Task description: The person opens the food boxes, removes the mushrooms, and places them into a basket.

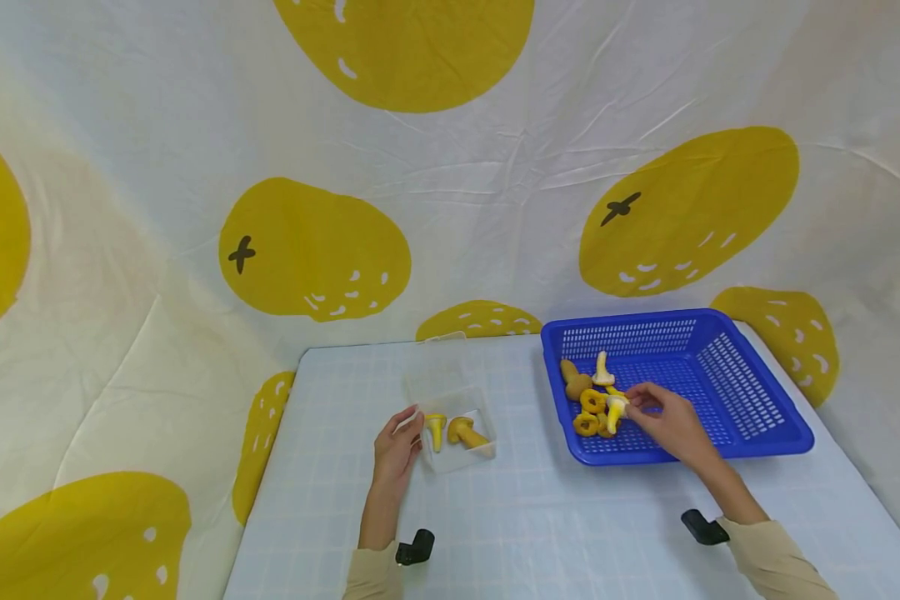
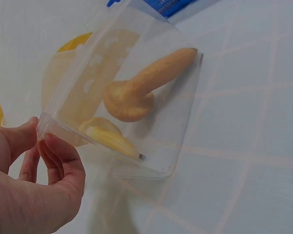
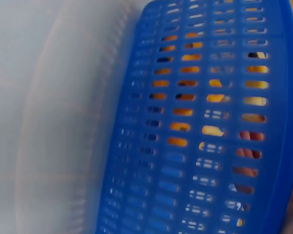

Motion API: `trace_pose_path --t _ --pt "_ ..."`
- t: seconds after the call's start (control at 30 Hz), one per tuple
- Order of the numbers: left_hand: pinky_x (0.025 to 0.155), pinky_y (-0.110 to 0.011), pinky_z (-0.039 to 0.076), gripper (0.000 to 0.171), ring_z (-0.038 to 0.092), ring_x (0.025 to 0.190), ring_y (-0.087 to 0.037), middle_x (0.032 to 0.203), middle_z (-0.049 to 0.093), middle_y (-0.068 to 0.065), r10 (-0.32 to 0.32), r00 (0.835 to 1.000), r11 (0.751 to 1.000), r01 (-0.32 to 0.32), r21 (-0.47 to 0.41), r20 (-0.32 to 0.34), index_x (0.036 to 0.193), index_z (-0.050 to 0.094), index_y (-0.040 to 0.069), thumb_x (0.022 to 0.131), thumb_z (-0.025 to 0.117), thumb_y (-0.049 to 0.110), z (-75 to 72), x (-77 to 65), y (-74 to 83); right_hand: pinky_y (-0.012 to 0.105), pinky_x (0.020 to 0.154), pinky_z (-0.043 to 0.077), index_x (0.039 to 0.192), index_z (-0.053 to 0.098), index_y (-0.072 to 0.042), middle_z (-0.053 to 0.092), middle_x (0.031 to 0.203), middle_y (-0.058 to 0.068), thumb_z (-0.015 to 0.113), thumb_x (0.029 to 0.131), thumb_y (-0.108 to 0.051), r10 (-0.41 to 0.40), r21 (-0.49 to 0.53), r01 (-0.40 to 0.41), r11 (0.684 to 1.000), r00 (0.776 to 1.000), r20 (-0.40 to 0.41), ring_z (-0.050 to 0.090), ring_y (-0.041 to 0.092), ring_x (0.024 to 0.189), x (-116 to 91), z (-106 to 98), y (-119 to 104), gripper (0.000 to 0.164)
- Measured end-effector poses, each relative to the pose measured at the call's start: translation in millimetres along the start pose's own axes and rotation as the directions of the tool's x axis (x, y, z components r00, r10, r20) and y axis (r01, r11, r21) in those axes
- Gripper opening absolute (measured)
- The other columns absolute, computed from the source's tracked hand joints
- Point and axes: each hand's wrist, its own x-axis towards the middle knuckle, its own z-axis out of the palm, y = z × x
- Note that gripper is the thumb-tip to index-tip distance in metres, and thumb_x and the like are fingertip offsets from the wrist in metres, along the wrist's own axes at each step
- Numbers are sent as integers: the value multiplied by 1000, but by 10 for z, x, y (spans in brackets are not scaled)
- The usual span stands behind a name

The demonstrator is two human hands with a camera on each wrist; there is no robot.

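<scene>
My left hand pinches the left corner of a clear plastic box, thumb on one side and fingers on the other. Inside the box lie a yellow funnel-shaped toy mushroom and a tan toy mushroom with a thick stem. Over at the blue basket, my right hand reaches across the near rim and pinches a white-and-yellow toy mushroom at its cap edge. In the right wrist view the basket wall hides most of that hand.
Beside the held mushroom, the basket's left end has a brown mushroom, a pale-stemmed one and several yellow rings. The box's clear lid stands open toward the back. A fruit-patterned cloth hangs behind the table.
</scene>
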Motion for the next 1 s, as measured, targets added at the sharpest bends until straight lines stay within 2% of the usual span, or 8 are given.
trace_pose_path --t 0.07,0.23,0.37,0.47,0.57,0.63,0.77,1.0 --pt "64 -18 46 44 60 81 -15 100 69 -5 0 1000 1000 0 -5 -3 137 59 -2 98 72 14 3 2 3 43 82 59 113 67 5 70 100 14 71 96 -9 8 -23 -7 1000 999 35 67 31 93 -6 -17 24 22" --pt "64 -19 46 43 60 83 -16 99 69 -5 -1 1000 1000 0 -9 -6 137 59 -2 98 71 12 8 11 0 34 69 54 106 66 5 67 91 8 73 93 -7 56 -90 -45 995 990 126 64 25 84 -4 -52 32 19" --pt "65 -19 47 44 61 85 -17 100 68 -5 -2 1000 1000 2 -15 -10 137 59 -3 98 72 13 6 21 -13 37 69 53 106 63 7 64 88 10 73 91 -7 94 -130 -71 989 979 179 60 24 80 24 -73 14 22" --pt "65 -20 47 43 61 85 -18 100 69 -6 -4 1000 1000 4 -27 -12 136 60 -3 97 73 12 6 23 -18 37 65 50 105 61 5 64 85 9 73 90 -6 126 -159 -89 983 961 245 58 22 75 33 -92 3 22" --pt "65 -20 47 43 61 85 -17 102 70 -7 -5 1000 1000 5 -30 -16 136 60 -3 97 73 12 12 25 -22 36 61 48 103 60 3 64 81 6 73 91 -6 139 -151 -94 984 935 327 57 21 70 42 -111 2 20" --pt "65 -19 47 43 60 85 -17 103 70 -8 -7 1000 1000 7 -22 -21 136 60 -2 97 73 12 16 28 -25 35 62 48 101 61 3 66 82 6 74 92 -9 128 -135 -85 987 925 358 58 20 72 52 -112 4 20" --pt "64 -19 46 42 59 85 -17 103 69 -8 -12 999 1000 12 -4 -30 135 61 0 98 72 13 23 33 -30 33 64 50 100 64 2 67 85 5 72 96 -13 91 -106 -57 993 934 344 60 19 75 78 -76 -1 18" --pt "65 -19 46 42 60 85 -17 105 70 -9 0 1000 1000 0 -4 -23 136 60 -2 99 71 13 26 26 -39 31 74 57 105 66 2 69 92 6 68 100 -12 12 2 -13 1000 971 240 65 22 85 131 30 -97 14"
